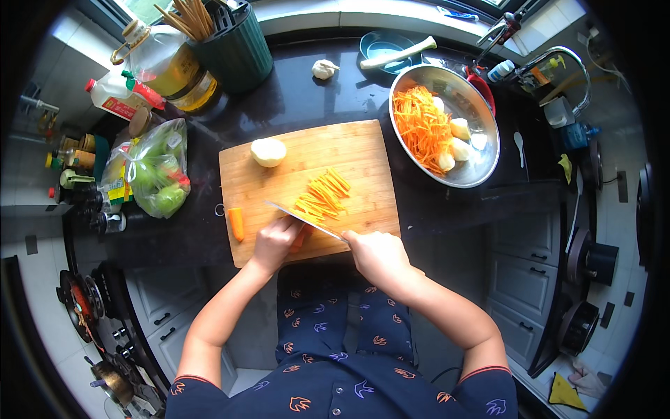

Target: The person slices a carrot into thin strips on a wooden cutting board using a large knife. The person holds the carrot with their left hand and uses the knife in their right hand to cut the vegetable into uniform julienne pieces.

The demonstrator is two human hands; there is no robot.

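Note:
A wooden cutting board [370,160] lies on the dark counter in front of me. With my right hand [379,260] I grip the handle of a kitchen knife [307,221], its blade slanting up to the left. My left hand [276,241] is closed over a piece of carrot [299,241], partly hidden by the fingers and blade. Cut carrot sticks [324,195] lie loosely just beyond the blade. Left of my left hand rests another carrot piece [236,224]. A peeled, pale round vegetable [268,152] sits at the board's far left.
At the right stands a metal bowl [481,115] with shredded carrot and peeled pale pieces. Behind are a garlic bulb [324,69] and a teal dish [382,43] with a pale-handled tool across it. A bag of green vegetables [162,171], an oil bottle [164,59] and a utensil holder [241,59] stand left.

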